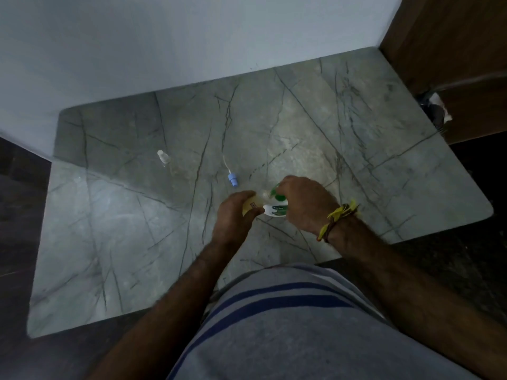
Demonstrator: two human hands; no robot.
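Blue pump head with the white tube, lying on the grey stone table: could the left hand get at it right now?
Probably not at once: the left hand grips a pale yellow container. The blue pump head lies close beyond it, nothing between.

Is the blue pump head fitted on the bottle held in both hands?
No, the blue pump head lies on the table beyond the left hand, apart from the bottle gripped by it and the right hand.
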